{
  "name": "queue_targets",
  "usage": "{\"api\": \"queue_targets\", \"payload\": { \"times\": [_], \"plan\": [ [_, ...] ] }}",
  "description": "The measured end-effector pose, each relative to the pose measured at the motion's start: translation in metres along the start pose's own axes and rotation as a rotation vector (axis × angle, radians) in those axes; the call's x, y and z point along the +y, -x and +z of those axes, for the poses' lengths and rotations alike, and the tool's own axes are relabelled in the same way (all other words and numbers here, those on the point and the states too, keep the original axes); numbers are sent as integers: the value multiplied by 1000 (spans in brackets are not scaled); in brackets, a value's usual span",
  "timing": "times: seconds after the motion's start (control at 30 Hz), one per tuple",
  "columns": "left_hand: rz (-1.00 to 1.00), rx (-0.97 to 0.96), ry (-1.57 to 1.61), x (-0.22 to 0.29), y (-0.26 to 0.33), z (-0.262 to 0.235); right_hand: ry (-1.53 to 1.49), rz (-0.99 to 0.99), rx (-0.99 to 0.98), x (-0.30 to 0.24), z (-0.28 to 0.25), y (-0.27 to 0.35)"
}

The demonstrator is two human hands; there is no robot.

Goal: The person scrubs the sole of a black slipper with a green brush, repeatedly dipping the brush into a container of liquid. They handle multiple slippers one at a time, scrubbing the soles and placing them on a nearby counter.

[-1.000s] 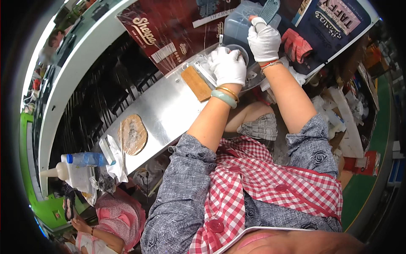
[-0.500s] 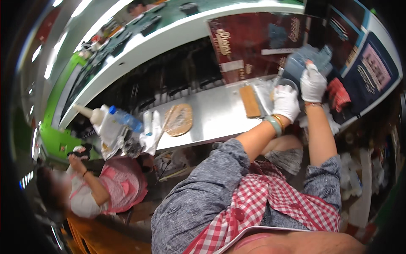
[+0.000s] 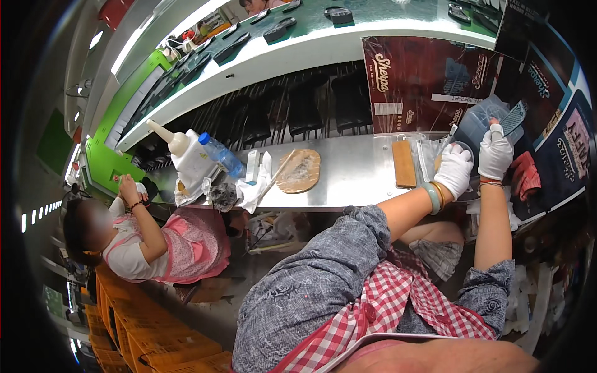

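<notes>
My left hand (image 3: 453, 169), in a white glove, has its fingers curled down beside a translucent blue-grey plastic tub (image 3: 476, 118). Something beige shows at its fingertips, too covered to name. My right hand (image 3: 496, 155), gloved with a bare fingertip showing, is raised at the tub's right side. Between its thumb and fingers is a flat grey-blue patterned piece (image 3: 515, 118), which sticks out to the upper right. Just right of that hand lies a crumpled red cloth (image 3: 527, 177). A tan rectangular block (image 3: 403, 164) and a clear plastic bag (image 3: 426, 155) lie left of my left hand.
On the metal shelf are a tan oval pad (image 3: 298, 171), a white squeeze bottle (image 3: 191, 155) and a blue-capped bottle (image 3: 222, 156). Red (image 3: 429, 81) and dark blue boxes (image 3: 569, 152) stand behind and right. Flat black pieces lie on the green conveyor (image 3: 373, 13). A person (image 3: 146, 242) sits left.
The whole view has shifted, so the scene sits further right. The patterned piece in my right hand now shows clearly above the fingers. My left hand stays by the tub.
</notes>
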State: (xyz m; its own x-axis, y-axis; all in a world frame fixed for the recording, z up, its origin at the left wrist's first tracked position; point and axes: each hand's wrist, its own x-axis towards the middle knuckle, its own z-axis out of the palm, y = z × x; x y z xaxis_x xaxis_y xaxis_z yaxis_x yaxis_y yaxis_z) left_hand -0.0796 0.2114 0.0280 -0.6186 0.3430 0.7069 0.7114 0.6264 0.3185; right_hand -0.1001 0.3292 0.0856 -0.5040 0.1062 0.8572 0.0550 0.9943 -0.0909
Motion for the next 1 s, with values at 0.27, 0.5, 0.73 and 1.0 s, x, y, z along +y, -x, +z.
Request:
{"api": "queue_targets", "payload": {
  "times": [0.27, 0.5, 0.73, 1.0],
  "plan": [
    [-85, -37, 49, -1, -8, -2, 54, -51, 5, 2, -1, 1],
    [-142, -125, 20, -4, -9, 8, -25, -67, 57, 5, 4, 4],
    [-96, -187, 168, -13, -12, 4, 50, -34, -7, -1, -1, 3],
    [-170, -97, 34, 0, -2, -2, 58, -30, -50, 4, 6, 6]
  ]
}}
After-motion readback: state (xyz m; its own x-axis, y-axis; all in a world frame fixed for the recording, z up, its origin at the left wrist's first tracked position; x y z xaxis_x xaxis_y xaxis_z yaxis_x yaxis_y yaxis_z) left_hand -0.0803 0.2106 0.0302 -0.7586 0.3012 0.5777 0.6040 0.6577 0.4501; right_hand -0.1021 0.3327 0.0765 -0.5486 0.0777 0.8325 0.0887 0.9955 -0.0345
